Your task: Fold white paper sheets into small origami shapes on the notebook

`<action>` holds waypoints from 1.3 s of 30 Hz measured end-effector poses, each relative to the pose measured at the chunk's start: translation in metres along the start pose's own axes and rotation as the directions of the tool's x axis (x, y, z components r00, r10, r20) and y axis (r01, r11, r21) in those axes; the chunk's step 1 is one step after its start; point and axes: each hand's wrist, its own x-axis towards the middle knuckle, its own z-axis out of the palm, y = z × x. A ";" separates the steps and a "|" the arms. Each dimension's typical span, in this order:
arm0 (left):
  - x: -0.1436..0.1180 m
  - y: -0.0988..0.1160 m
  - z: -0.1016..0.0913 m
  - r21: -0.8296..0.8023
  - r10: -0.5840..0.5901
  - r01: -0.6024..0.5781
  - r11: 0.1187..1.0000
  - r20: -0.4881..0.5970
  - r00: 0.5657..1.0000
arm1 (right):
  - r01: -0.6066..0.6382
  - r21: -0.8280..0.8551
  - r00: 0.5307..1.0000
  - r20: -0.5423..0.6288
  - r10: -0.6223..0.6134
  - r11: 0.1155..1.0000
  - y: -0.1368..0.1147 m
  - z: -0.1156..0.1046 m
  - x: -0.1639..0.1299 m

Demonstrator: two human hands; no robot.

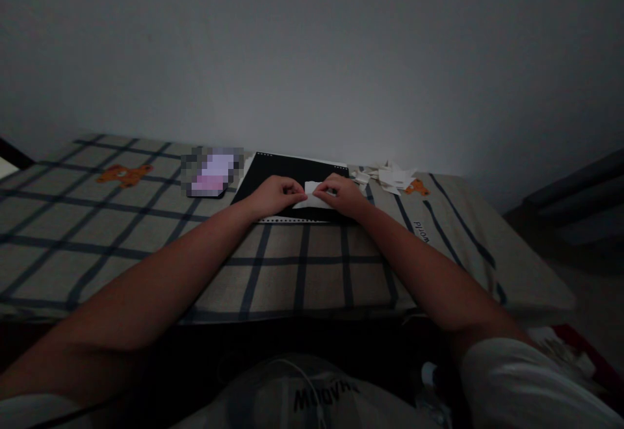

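small white paper (312,196) sits on a black pad (287,175) near the far edge of the bed, about the middle. left hand (275,196) pinches its left end, right hand (344,195) pinches the right, fingers of both clamped on it. pile of paper scraps (390,177) just right of the pad, blurred-out thing (212,172) to its left. checked cover (146,234) with bear prints underneath.

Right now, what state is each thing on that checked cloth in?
Left hand: pinching the white paper's left edge.
Right hand: pinching its right edge.
White paper: small, held over the black notebook.
Black notebook: closed, lying flat.
Paper scraps: loosely piled beside the notebook.
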 end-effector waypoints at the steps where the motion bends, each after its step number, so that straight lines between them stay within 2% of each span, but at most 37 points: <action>1: 0.000 0.000 0.000 -0.006 0.001 -0.001 1.000 0.012 1.000 | -0.010 0.010 1.000 0.005 0.010 1.000 0.000 0.000 0.000; 7: 0.000 -0.005 0.001 0.048 0.011 -0.008 0.999 -0.059 0.998 | -0.041 0.023 0.999 0.000 0.041 0.999 0.000 0.000 -0.001; 13: 0.001 -0.009 0.001 0.079 0.083 -0.080 0.994 -0.037 0.996 | -0.033 0.031 0.999 -0.005 0.034 0.999 -0.001 0.003 -0.001; 18: 0.002 -0.011 -0.002 0.152 0.098 -0.089 0.984 -0.053 0.994 | -0.047 0.031 0.999 0.005 0.047 0.998 0.005 0.000 -0.002; 23: 0.003 -0.012 -0.003 0.195 0.065 -0.032 0.980 -0.168 0.984 | -0.132 0.004 0.988 0.078 0.131 0.991 0.005 -0.003 -0.002; 26: 0.002 -0.011 -0.005 0.287 0.164 -0.087 0.954 -0.255 0.953 | -0.171 -0.012 0.983 0.073 0.171 0.985 0.004 0.000 -0.001; 27: 0.002 -0.010 -0.005 0.338 0.216 -0.124 0.933 -0.248 0.944 | -0.180 -0.025 0.981 0.068 0.181 0.983 0.004 0.001 -0.001; 29: 0.000 -0.007 -0.006 0.437 0.296 -0.204 0.876 -0.155 0.943 | -0.192 -0.066 0.979 0.052 0.196 0.979 0.004 0.004 -0.001; 32: -0.003 -0.003 -0.002 0.557 0.300 -0.273 0.785 0.045 0.953 | -0.178 -0.153 0.982 0.030 0.185 0.972 0.004 0.006 -0.001; 33: -0.004 -0.002 0.000 0.593 0.284 -0.274 0.757 0.080 0.956 | -0.166 -0.179 0.985 0.027 0.173 0.970 0.004 0.006 -0.001; 39: -0.006 -0.001 0.004 0.702 0.215 -0.240 0.671 0.126 0.968 | -0.100 -0.239 0.990 0.077 0.121 0.966 0.001 0.006 -0.002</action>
